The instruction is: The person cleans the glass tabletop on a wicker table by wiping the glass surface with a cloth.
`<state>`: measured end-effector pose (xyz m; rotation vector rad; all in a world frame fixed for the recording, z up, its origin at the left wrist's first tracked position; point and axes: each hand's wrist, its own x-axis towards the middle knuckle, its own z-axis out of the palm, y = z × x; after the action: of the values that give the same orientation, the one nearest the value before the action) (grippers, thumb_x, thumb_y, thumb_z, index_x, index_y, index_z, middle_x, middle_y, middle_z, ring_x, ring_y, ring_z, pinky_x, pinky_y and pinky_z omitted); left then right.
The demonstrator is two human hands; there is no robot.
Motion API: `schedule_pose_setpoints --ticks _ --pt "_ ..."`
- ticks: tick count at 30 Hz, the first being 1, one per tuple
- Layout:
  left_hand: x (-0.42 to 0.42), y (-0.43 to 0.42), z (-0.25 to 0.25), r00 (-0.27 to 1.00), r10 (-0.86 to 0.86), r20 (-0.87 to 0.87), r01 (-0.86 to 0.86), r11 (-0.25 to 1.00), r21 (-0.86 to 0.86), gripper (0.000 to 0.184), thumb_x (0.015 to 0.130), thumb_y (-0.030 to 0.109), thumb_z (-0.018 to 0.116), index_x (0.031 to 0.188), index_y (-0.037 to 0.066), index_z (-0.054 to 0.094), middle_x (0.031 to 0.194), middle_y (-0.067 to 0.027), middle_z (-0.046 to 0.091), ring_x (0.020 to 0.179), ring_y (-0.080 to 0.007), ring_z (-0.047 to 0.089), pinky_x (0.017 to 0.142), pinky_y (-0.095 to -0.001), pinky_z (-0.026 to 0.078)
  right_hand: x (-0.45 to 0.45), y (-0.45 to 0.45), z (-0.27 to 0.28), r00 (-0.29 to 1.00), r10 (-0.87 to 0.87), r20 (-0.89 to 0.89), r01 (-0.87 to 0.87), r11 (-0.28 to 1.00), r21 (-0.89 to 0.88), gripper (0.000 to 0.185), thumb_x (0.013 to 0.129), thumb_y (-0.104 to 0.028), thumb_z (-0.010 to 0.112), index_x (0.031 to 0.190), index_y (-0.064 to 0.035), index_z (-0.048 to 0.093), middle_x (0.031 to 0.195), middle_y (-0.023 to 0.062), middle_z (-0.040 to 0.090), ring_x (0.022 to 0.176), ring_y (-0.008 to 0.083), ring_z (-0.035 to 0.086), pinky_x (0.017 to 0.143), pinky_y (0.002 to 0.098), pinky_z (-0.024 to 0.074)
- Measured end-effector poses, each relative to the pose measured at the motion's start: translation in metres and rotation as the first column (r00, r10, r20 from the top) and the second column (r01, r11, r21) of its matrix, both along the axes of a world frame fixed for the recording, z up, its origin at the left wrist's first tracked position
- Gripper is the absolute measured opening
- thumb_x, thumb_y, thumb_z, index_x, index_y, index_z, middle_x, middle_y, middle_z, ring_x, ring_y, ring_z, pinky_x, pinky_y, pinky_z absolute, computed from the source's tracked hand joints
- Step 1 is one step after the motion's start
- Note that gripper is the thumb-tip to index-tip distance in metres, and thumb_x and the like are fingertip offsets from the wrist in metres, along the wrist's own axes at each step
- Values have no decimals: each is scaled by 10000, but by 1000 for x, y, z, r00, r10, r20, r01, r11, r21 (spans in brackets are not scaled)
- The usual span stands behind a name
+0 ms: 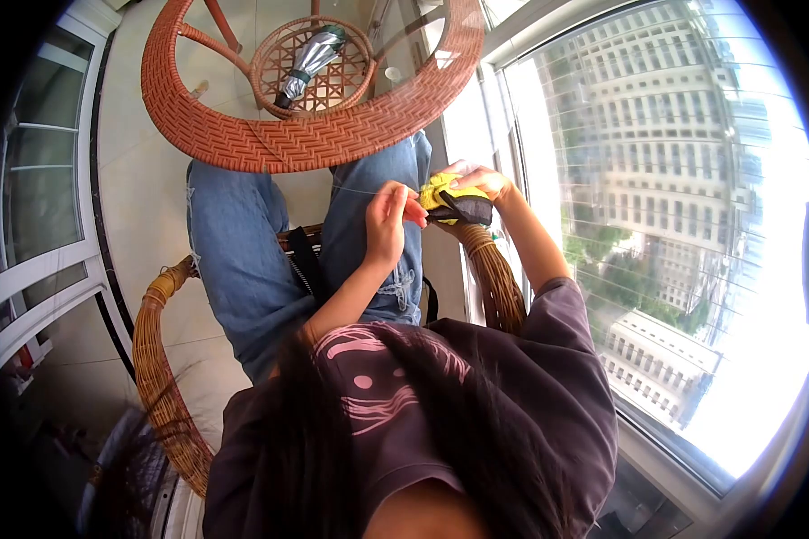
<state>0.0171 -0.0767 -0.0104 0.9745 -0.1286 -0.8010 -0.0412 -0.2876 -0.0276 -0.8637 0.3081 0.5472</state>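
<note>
My right hand [483, 181] is closed around a small yellow and dark grey shoe [459, 210], holding it above the right armrest of the wicker chair by the window. My left hand [388, 218] is just left of the shoe, its thumb and index finger pinched together close to the shoe's edge. A thin pale thread [355, 189] seems to run from those pinched fingers out to the left across my knee. The other fingers of my left hand are curled, and the shoe's far side is hidden by my right hand.
A round table with a woven red-brown rim [279, 144] stands over my knees. On its lower wicker shelf [358, 85] lies a folded silver umbrella [312, 62]. Wicker armrests [157, 346] flank me. A large window [638, 207] is on the right, a white-framed glass door [45, 171] on the left.
</note>
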Motion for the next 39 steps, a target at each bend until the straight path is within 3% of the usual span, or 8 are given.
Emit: schedule_pose_setpoints --ticks 8,11,14,19,23,29,36,39 --pt "1 1 3 1000 18 -6 -18 999 30 265 918 229 405 795 5 475 607 -78 544 500 -116 514 503 -229 455 -2 11 6 1000 -16 7 17 997 -77 275 714 -52 588 943 99 590 942 152 573 894 211 557 808 282 433" --pt "0 2 1 1000 6 -25 -6 1000 21 267 918 230 407 794 4 477 605 -75 541 497 -115 510 501 -230 457 -22 -2 -11 916 -150 373 46 961 274 264 731 -79 612 939 83 602 936 129 559 833 214 555 759 275 449" --pt "-1 1 -2 999 2 -43 -2 1000 -7 266 919 229 406 795 6 477 600 -74 539 495 -116 509 499 -231 458 -48 -28 11 925 -293 241 211 925 316 261 732 -92 608 933 74 580 921 135 546 835 234 551 747 300 458" --pt "-1 1 -1 999 1 -38 -1 1000 0 258 921 224 402 795 12 477 600 -74 536 500 -115 513 499 -236 461 -59 -24 74 546 -824 152 818 485 -308 282 829 -145 503 1070 3 509 950 137 584 827 208 601 688 315 517" --pt "2 0 -2 1000 -9 -28 9 1000 -6 256 922 225 401 793 16 474 602 -69 534 503 -114 515 496 -237 462 -34 8 101 721 -299 625 585 -221 -780 212 789 -101 588 983 -16 597 845 72 598 735 161 597 652 272 482" --pt "1 1 1 999 -18 -35 19 1000 9 255 921 217 395 776 22 473 602 -64 533 500 -108 507 492 -230 460 -1 82 104 742 606 287 483 -185 -856 388 570 -50 666 949 -130 645 846 39 555 738 207 571 649 304 456" --pt "1 0 -2 999 -11 -33 13 999 43 258 913 212 404 773 13 486 591 -60 530 496 -105 504 478 -230 459 -34 -6 62 905 147 398 400 -610 -684 144 689 -131 628 832 -148 620 780 -18 570 616 217 584 568 339 447" --pt "1 2 -1 1000 -17 -3 17 999 29 258 913 205 396 771 11 489 590 -65 530 499 -107 510 471 -232 459 -65 -48 14 905 -78 417 326 -504 -800 210 713 -153 641 915 -98 621 798 48 604 601 221 605 578 330 477"
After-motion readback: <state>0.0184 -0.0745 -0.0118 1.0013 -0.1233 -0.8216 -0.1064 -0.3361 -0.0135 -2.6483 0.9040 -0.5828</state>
